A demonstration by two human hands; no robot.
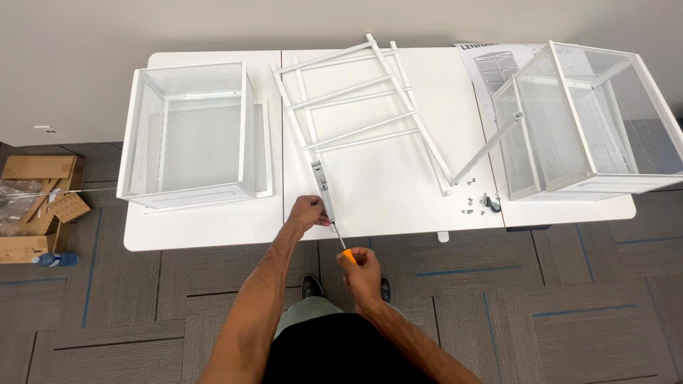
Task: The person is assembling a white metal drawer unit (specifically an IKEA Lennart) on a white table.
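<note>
Head view, lower centre: left hand (pixel 307 213) pinches the white rail (pixel 324 190) at the counter (pixel 213 227) edge. Right hand (pixel 361 267) grips a screwdriver (pixel 343 245). Its tip could slip off if the rail shifts.

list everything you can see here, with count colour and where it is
table: one, white, centre, against the wall
mesh drawer: one, white, left on the table
ladder frame: one, white, flat on the middle of the table
mesh baskets: two as far as I can tell, white, right on the table
instruction sheet: one, white, far right of the table, partly under the baskets
small hardware: a handful of screws and a castor, grey and black, near edge by the baskets
cardboard boxes: a few, brown, floor at left
bottle: one, blue-capped, floor at left
screwdriver: one, orange handle, tip at the frame's near end
left hand: steadies the frame's near end
right hand: grips the screwdriver
</note>
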